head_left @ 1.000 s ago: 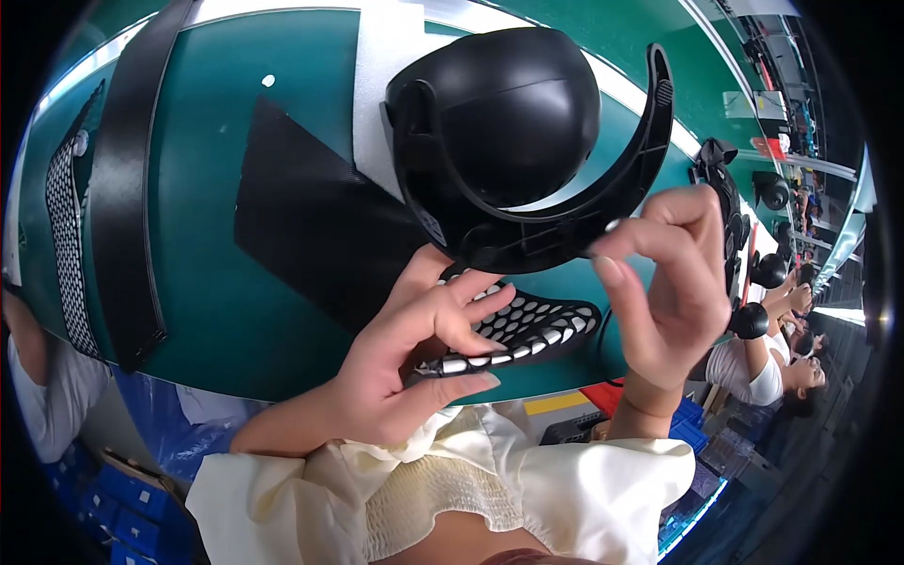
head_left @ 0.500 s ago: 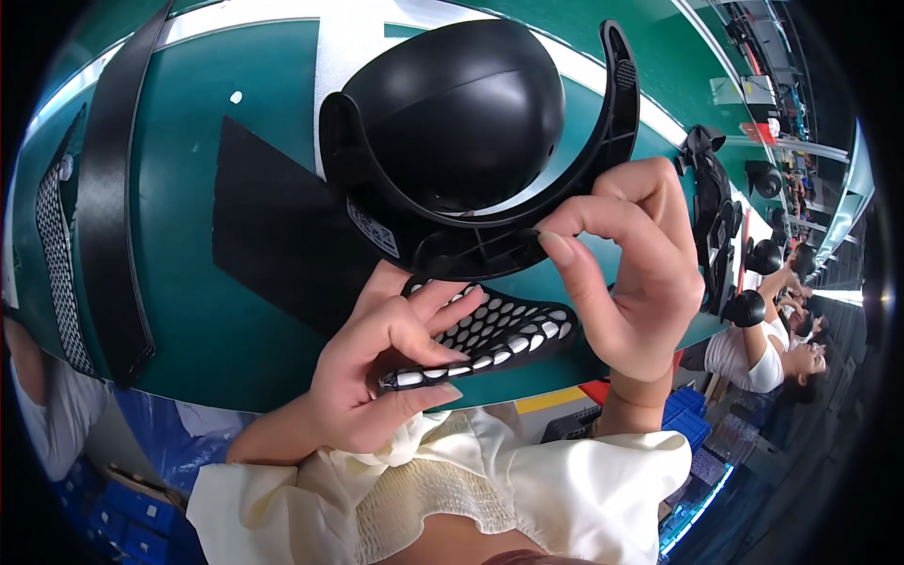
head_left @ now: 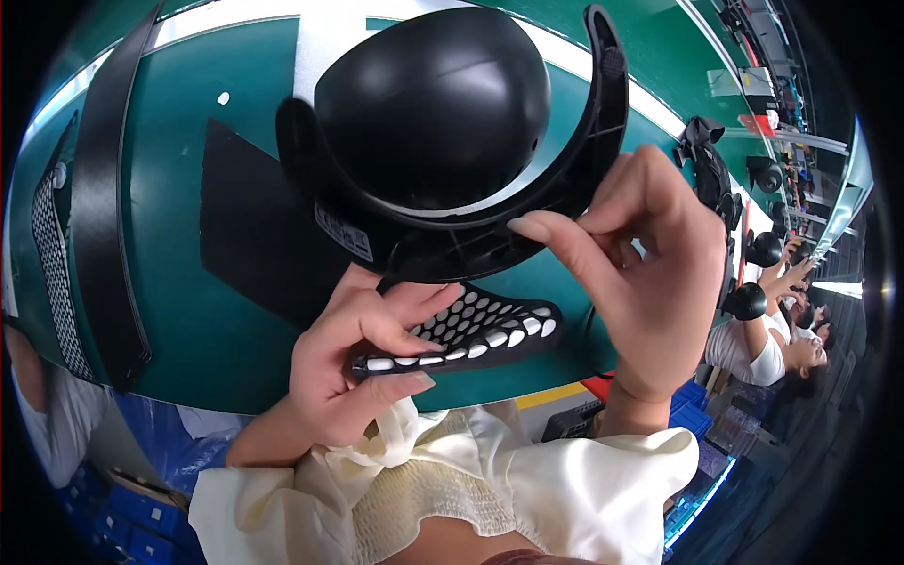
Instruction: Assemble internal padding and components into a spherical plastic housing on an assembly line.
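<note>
My left hand (head_left: 353, 353) pinches the edge of a black mesh pad (head_left: 471, 330), whose holes show white, between thumb and forefinger. Its other fingers reach up under a curved black plastic frame (head_left: 414, 247), partly hidden there. The frame is U-shaped, ribbed on its inside, with two upturned ends and a pale printed label at its left. My right hand (head_left: 659, 268) is closed on the frame's right lower part, the thumb lying along the ribbed face. A glossy black dome (head_left: 433, 104) appears within the frame's curve; whether they touch I cannot tell.
On the green table (head_left: 179, 311) lie a flat black sheet (head_left: 245, 226), a long black strip (head_left: 102, 217) and another mesh piece (head_left: 52, 254) at the left. Black parts (head_left: 706, 169) lie at the far right. Other people (head_left: 753, 353) sit beyond on the right.
The frame and mesh pad have shifted left, with the frame's left end moving most. My left hand has moved left with them. My right thumb has straightened and the right hand has turned slightly.
</note>
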Tool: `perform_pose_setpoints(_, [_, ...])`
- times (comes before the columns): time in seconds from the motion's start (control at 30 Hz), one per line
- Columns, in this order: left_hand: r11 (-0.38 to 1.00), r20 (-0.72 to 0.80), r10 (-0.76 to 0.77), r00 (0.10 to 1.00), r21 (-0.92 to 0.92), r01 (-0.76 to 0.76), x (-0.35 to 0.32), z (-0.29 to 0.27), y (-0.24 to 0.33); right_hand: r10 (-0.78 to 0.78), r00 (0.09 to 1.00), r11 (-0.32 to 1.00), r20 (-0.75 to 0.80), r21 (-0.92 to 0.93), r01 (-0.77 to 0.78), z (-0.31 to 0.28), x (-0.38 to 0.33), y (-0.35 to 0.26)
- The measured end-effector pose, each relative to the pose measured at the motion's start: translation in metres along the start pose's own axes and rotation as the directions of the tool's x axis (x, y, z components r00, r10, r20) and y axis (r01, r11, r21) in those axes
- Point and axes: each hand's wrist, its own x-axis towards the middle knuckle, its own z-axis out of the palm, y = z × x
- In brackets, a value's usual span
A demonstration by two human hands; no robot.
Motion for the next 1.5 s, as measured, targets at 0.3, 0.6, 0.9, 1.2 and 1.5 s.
perform_pose_setpoints(0.3, [0.889,-0.014,0.100,0.995,0.450,-0.082,-0.009,0.015,0.010,-0.353,0.928,0.843,-0.122,0.388,0.372,-0.016,-0.035,0.028])
perform_pose_setpoints(0.6, [0.818,0.001,0.066,0.998,0.572,-0.054,-0.008,0.024,0.011,-0.432,0.898,0.895,0.081,0.158,0.417,0.004,-0.042,0.013])
perform_pose_setpoints(0.9, [0.768,-0.011,0.128,0.992,0.634,-0.092,-0.009,0.026,0.010,-0.492,0.868,0.870,0.069,0.013,0.492,0.002,-0.050,0.007])
perform_pose_setpoints(1.2, [0.655,0.049,0.212,0.976,0.734,-0.179,-0.005,0.029,0.012,-0.511,0.858,0.833,-0.057,0.213,0.510,0.010,-0.051,0.016])
perform_pose_setpoints(1.5, [0.615,0.094,0.209,0.973,0.761,-0.206,-0.003,0.026,0.004,-0.484,0.865,0.840,0.136,0.349,0.415,0.000,-0.048,0.012])
